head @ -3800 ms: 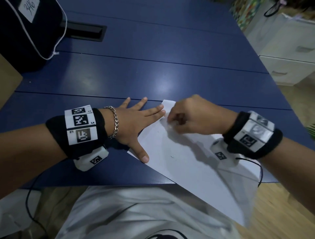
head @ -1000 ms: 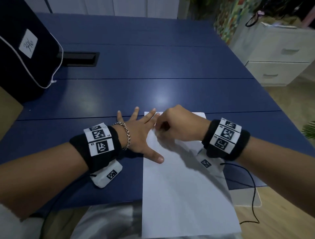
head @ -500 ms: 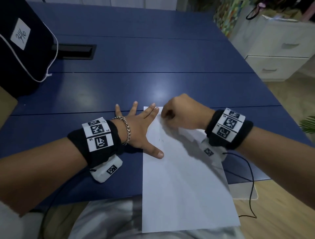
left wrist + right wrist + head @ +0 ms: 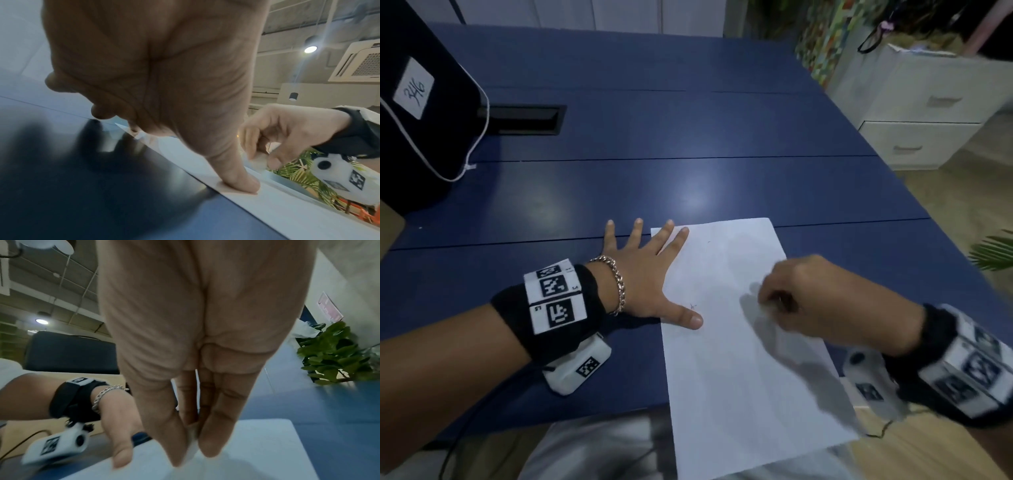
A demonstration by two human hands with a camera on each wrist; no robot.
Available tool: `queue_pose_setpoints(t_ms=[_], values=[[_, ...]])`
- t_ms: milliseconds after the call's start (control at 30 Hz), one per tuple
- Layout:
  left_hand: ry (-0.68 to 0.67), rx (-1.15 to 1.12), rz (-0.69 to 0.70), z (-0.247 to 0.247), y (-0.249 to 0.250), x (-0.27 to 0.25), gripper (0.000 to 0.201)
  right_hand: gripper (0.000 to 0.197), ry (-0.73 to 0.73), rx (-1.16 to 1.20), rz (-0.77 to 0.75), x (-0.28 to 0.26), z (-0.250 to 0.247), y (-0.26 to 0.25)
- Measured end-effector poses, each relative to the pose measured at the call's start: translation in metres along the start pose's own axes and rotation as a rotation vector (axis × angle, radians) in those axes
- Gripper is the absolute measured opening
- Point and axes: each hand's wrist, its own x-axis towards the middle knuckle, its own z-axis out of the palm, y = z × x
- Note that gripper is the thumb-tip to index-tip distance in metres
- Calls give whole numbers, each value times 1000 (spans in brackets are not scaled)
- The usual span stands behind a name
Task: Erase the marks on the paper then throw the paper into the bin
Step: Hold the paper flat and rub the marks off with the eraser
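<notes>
Paper (image 4: 739, 342) lies flat on the blue table (image 4: 654, 192), pinned by the spread left hand (image 4: 643, 277), while the right hand (image 4: 815, 301), pinching a small white eraser (image 4: 192, 449), has slid down from the top corner toward a faint mark (image 4: 692, 306) still unerased.

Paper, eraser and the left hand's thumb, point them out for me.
paper (image 4: 739, 370), head view, on the bare middle of the sheet.
eraser (image 4: 193, 449), right wrist view, on the white bit pinched between the right hand's fingertips.
left thumb (image 4: 236, 178), left wrist view, on the tip pressing the paper's edge.
</notes>
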Motion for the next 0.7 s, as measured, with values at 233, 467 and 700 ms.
queue_pose_setpoints(t_ms=[233, 467, 700], values=[[34, 39, -2, 0, 6, -8, 143, 5, 35, -7, 85, -24, 38, -5], [34, 188, 25, 0, 10, -30, 135, 14, 50, -7, 131, -21, 26, 13], [-82, 380, 153, 7, 44, -99, 103, 8, 66, -40, 209, -10, 5, 37]])
